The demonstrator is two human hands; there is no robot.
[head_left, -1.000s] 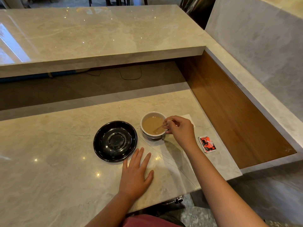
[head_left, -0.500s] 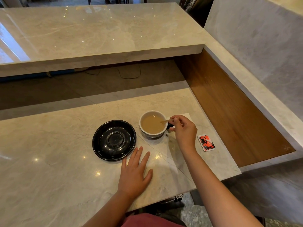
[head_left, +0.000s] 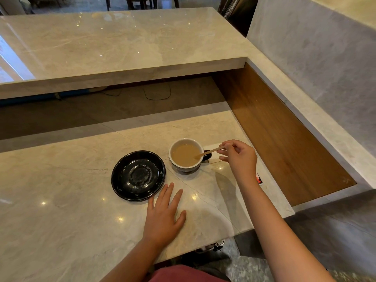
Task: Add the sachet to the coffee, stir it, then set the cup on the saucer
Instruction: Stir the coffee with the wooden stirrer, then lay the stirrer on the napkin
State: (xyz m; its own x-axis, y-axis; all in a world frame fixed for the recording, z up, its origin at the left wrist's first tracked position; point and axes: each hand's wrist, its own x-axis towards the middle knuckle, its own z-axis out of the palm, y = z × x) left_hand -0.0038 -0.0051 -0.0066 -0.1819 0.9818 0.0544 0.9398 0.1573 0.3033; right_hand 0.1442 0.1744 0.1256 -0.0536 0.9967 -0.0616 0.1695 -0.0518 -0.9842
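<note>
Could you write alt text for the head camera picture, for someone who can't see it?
The right hand holds a wooden stirrer dipped in a white cup of milky coffee on a marble counter. The left hand rests flat beside an empty black saucer.

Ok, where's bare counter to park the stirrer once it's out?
Bare marble lies left of the saucer and between the left hand and right forearm. It is crowded right of the cup: napkin, right hand, sachet.
</note>
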